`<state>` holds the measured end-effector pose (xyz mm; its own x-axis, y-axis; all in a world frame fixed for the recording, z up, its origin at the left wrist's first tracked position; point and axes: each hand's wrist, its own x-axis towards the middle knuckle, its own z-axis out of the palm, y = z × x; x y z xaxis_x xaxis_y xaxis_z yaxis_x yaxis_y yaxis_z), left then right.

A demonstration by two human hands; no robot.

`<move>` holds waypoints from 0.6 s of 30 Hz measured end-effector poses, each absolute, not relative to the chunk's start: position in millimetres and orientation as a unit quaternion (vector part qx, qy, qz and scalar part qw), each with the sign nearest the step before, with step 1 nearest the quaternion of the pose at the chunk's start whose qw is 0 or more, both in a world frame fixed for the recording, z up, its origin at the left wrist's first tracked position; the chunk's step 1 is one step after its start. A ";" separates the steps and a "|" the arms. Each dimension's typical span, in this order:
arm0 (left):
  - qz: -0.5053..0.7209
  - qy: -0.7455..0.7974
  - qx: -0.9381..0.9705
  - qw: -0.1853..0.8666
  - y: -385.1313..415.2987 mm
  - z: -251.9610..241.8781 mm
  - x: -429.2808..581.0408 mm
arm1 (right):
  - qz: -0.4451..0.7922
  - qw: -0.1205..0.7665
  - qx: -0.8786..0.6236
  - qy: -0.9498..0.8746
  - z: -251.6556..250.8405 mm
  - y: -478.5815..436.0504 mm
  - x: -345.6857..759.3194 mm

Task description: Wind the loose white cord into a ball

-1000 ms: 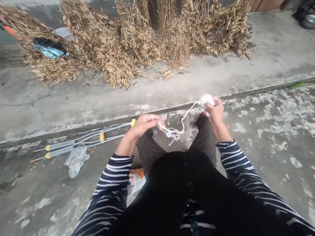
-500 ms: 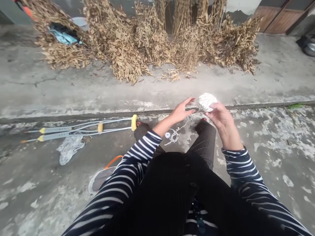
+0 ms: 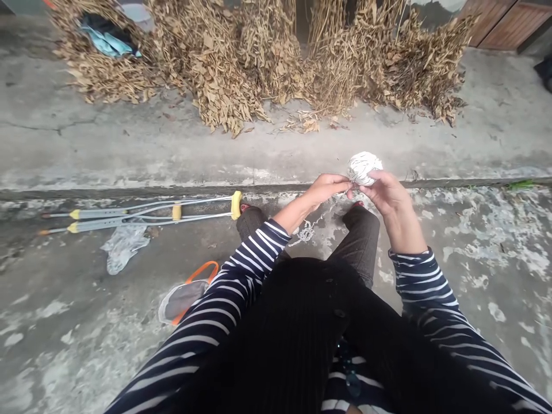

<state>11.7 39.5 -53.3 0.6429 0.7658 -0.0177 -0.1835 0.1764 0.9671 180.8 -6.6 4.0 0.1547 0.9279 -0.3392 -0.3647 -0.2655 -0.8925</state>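
A ball of white cord with dark flecks (image 3: 364,167) is held up in front of me, over the edge of the concrete step. My right hand (image 3: 388,195) is closed round its lower right side, thumb on the front of the windings. Against the ball's lower left, my left hand (image 3: 330,188) pinches the white cord with its fingertips; the bit between them is mostly hidden. Below, a loose tangle of the same pale cord (image 3: 306,232) lies on the ground between my feet, with a thin strand leading up toward the hands.
A pair of crutches (image 3: 176,213) lies to the left, beside a crumpled clear plastic bag (image 3: 125,247). An orange-handled bag (image 3: 185,299) rests near my left elbow. Dried leafy stalks (image 3: 267,63) lean along the wall on the raised step (image 3: 172,152); a blue and black cloth (image 3: 107,37) lies among them.
My left hand has moved right to the ball, and its spread fingers have closed into a pinch. My right hand still holds the ball, slightly turned. The view has tilted down a little.
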 end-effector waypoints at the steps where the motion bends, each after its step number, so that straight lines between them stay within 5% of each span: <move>1: 0.327 0.262 0.552 0.721 40.5 -52.6 11.1 | 0.593 0.542 -0.535 -0.262 3.4 -6.0 180.9; 8: 0.292 0.248 0.518 0.765 28.1 -67.5 -0.6 | 0.632 0.551 -0.467 -0.281 5.4 1.3 194.3; 18: 0.246 0.268 0.477 0.800 -2.0 -98.1 -68.2 | 0.524 0.616 -0.504 -0.302 37.0 25.0 233.8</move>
